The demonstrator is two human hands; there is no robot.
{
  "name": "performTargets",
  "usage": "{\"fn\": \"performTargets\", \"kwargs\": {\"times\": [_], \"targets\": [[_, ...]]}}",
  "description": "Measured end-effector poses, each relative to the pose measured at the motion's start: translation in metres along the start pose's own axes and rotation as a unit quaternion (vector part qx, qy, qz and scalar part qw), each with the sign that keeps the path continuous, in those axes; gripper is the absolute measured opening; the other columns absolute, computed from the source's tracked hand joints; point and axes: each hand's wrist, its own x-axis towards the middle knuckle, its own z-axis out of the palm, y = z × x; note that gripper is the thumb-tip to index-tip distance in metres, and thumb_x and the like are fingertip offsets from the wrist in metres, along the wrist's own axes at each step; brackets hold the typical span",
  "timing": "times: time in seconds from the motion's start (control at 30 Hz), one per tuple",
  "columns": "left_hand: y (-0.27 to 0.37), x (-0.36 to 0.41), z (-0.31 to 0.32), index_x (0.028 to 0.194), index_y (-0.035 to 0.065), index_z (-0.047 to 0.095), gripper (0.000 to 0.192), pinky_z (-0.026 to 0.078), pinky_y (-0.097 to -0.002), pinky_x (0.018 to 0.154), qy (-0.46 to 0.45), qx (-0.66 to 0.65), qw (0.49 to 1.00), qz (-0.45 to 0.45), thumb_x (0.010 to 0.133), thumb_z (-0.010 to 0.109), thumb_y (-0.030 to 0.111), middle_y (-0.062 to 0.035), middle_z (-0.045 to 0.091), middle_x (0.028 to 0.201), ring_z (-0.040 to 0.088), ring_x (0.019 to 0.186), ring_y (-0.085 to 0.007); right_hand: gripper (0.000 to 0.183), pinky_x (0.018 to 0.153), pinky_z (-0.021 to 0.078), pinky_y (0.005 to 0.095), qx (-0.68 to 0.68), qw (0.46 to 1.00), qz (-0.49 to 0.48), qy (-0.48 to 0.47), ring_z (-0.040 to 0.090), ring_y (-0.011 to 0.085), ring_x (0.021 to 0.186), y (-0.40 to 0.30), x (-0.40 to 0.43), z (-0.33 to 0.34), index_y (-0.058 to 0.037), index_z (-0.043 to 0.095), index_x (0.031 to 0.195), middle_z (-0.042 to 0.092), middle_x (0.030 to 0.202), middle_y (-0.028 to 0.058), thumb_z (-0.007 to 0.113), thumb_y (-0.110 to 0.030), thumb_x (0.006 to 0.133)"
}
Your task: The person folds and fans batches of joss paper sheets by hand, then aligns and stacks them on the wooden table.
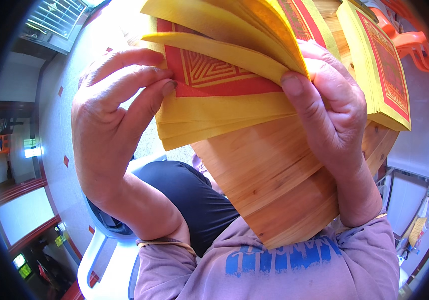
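Observation:
Yellow paper sheets point(214, 103) with red printed panels fan apart between my two hands above the wooden table point(267, 168). My left hand point(120, 86) pinches the left edge of a lower sheet between thumb and fingertips. At the other side, my right hand point(331, 93) grips the folded-back sheets, its thumb on the near face and its fingers behind. Several raised sheets curve up and leftward from the right thumb. A gold geometric pattern shows on the red panel beneath them. Part of the right fingers is hidden behind the paper.
A thick stack of similar yellow and red paper point(383, 67) rests at the table's right end. Orange plastic chairs point(406, 41) stand beyond it. A white plastic chair point(105, 255) is under the person, and a tiled floor point(64, 123) stretches to the left.

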Motion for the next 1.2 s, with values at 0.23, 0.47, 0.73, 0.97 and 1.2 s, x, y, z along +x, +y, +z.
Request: {"fn": "performTargets", "kwargs": {"times": [0.23,0.47,0.73,0.97,1.2], "targets": [[0.001,-0.003,0.002,0.113,0.0081,0.066,0.027,0.054,-0.032,0.085,0.054,0.106,0.992,0.034,0.085,0.068,0.009,-0.0108,0.064,0.112,0.064,0.104,-0.0226,0.024,0.097,0.0425,0.0377,-0.04,0.998,-0.035,-0.032,0.058,0.0301,0.11,0.003,0.001,-0.004,0.0016,0.065,0.098,0.063,0.112,0.0166,0.07,-0.017,0.083],[0.007,0.001,0.01,0.096,0.0056,0.071,0.023,0.042,-0.0371,0.089,0.145,0.122,0.982,0.02,0.076,0.075,0.017,-0.0103,0.068,0.106,0.062,0.102,-0.0246,0.036,0.097,0.0432,0.0396,-0.072,0.995,-0.041,-0.051,0.057,0.031,0.111,0.001,0.003,-0.007,-0.0002,0.065,0.098,0.063,0.112,0.0161,0.079,-0.02,0.071],[-0.004,0.001,0.021,0.105,0.0036,0.068,0.028,0.05,-0.0273,0.079,0.22,-0.085,0.97,0.063,0.079,0.074,0.012,-0.0097,0.068,0.104,0.063,0.1,-0.0192,0.037,0.097,0.0434,0.039,-0.071,0.995,-0.039,-0.057,0.058,0.031,0.111,0.0,0.004,-0.007,-0.0009,0.066,0.098,0.063,0.112,0.0156,0.079,-0.021,0.071],[0.015,-0.003,0.012,0.119,0.0073,0.06,0.037,0.05,-0.0369,0.092,0.204,-0.15,0.955,-0.156,0.091,0.061,0.031,-0.0118,0.061,0.119,0.059,0.113,-0.0226,0.032,0.096,0.0432,0.0385,-0.071,0.996,-0.04,-0.038,0.058,0.031,0.11,0.002,0.002,-0.004,-0.0003,0.065,0.098,0.063,0.111,0.0161,0.076,-0.022,0.077],[0.015,0.019,0.019,0.134,0.0097,0.045,0.068,0.047,-0.0384,0.098,0.254,-0.319,0.898,-0.167,0.087,0.05,0.058,-0.0155,0.053,0.132,0.048,0.126,-0.0253,0.034,0.096,0.044,0.0391,-0.093,0.993,-0.052,-0.05,0.058,0.0314,0.11,0.002,0.001,-0.006,-0.0008,0.065,0.098,0.063,0.111,0.0158,0.078,-0.02,0.074]]}}
